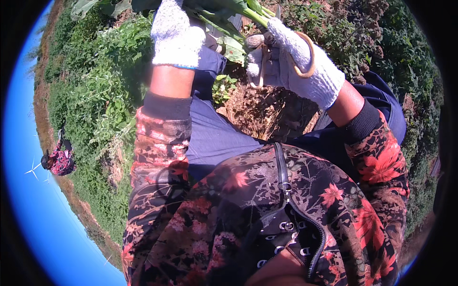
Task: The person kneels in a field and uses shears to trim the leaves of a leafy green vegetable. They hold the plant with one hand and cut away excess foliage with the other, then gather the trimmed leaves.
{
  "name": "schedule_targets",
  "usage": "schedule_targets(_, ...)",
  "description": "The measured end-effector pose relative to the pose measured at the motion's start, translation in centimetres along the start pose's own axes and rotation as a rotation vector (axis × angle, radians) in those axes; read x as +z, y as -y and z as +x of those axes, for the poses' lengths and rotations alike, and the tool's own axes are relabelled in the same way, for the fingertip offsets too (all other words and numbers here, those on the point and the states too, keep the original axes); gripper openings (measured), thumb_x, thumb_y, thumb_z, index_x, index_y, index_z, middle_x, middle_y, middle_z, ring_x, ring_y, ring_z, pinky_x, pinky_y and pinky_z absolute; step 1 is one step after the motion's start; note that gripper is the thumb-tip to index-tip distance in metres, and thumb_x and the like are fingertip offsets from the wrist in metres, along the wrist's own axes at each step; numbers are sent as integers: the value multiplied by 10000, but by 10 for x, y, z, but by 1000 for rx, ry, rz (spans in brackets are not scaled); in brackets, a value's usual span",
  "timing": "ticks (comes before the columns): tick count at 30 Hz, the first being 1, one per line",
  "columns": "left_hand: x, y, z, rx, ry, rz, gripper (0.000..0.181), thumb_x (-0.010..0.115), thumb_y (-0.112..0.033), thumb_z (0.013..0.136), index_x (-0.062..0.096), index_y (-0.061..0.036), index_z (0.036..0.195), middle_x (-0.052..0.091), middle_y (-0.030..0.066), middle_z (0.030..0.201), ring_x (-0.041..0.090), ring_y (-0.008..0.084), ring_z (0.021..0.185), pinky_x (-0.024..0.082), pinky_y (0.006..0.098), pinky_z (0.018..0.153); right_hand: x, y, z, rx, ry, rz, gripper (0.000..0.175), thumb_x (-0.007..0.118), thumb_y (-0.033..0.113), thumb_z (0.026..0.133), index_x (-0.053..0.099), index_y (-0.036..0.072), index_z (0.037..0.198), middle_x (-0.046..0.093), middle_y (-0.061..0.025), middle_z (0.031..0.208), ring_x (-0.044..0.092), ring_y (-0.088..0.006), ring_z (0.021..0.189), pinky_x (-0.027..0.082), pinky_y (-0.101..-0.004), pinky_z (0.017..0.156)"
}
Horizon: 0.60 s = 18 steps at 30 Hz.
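Observation:
My left hand [177,37], in a white knitted glove, is at the top edge, closed around broad green leaves [218,9]; its fingertips are hidden. My right hand [304,60], gloved alike, holds scissors with tan loop handles [310,53]. One loop passes over the back of the hand, the other hangs by the curled fingers. A metal blade tip [278,13] shows above the right thumb. Thick pale green stems [256,16] run from the leaves to that thumb, close to the blade. A loose-hanging leaf [234,50] is between my hands.
Below my hands, dry soil and straw [264,111] show between my knees in blue trousers [214,125]. Leafy plants [107,78] grow to the left, seed-headed weeds [368,32] to the right. Another person [61,161] is farther off among the plants, near distant wind turbines [33,169].

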<state>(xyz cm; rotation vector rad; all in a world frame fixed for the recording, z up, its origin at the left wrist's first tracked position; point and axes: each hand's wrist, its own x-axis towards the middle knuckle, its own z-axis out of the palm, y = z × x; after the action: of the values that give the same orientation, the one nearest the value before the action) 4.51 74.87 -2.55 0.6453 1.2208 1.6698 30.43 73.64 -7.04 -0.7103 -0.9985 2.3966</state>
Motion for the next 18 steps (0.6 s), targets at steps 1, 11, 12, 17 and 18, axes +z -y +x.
schedule_targets(1,4,-4,-4,-13,27,-12,401,747,-317,997,655,-59,1291,702,97,1142,694,237,935,585,388,827,-3,0,-1,-38,-6,-63,472,586,450,1082,597,69,1361,713,-90,1136,732,-255,1013,619,-490,915)
schedule_targets(11,17,-18,-28,-30,120,-44,331,728,-312,1005,654,-68,1216,728,126,969,726,288,809,634,435,701,-7,5,-12,41,-73,13,402,614,423,1071,645,28,1136,588,-16,790,628,-160,608,535,-318,547)
schedule_targets(12,17,-16,-27,-2,121,-68,309,723,-294,1008,653,-71,1210,725,124,972,725,285,804,632,434,697,-18,-6,-5,-320,47,-645,285,609,206,1037,626,26,1257,646,-76,984,676,-198,819,565,-324,727)
schedule_targets(17,14,-10,-19,119,24,-78,239,700,-207,1020,645,-69,1206,714,116,1004,720,268,815,629,427,704,-23,-18,-1,-409,-103,-843,338,623,35,1014,636,24,1351,694,-110,1081,710,-205,963,583,-313,864)
schedule_targets(18,14,-10,-18,116,37,-85,240,694,-188,1020,643,-63,1219,714,116,1020,720,263,840,628,424,724,-20,-17,-2,-367,-111,-766,329,626,50,1020,640,23,1347,689,-102,1053,706,-196,942,580,-306,851)
